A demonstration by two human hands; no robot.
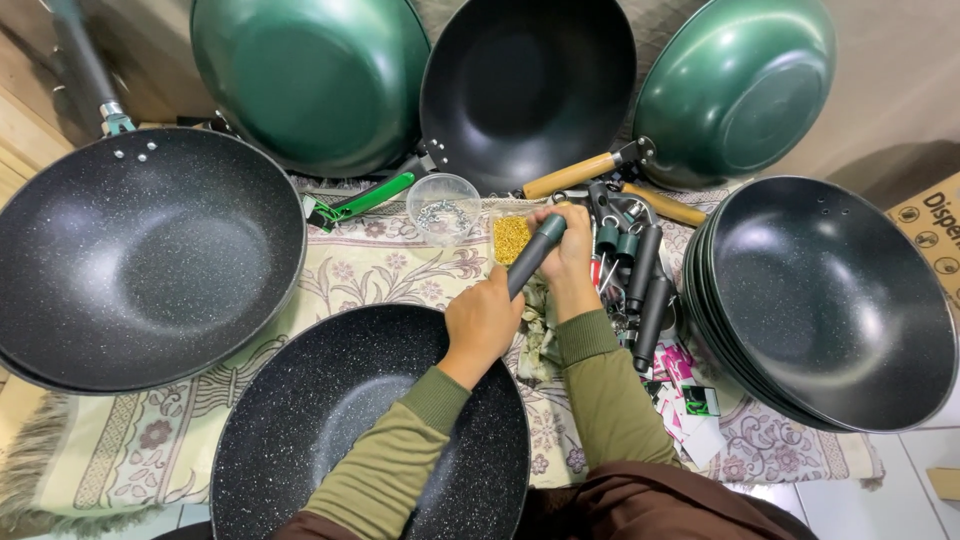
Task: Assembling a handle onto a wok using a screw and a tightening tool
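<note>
Left hand point(483, 322): we grip the lower end of the dark handle point(535, 253), fingers wrapped tight, over the near wok's point(300, 430) rim
Right hand point(568, 248): we close around the handle's top, beside the yellow screws point(511, 238)
Nearby: clear cup point(443, 206), spare handles point(640, 280)

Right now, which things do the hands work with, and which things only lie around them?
In use:
- left hand and right hand, both gripping the dark pan handle
- speckled black wok, just below the hands

Lying about:
- clear cup
- tray of gold screws
- spare handles
- stacked woks
- green woks
- patterned cloth
</note>
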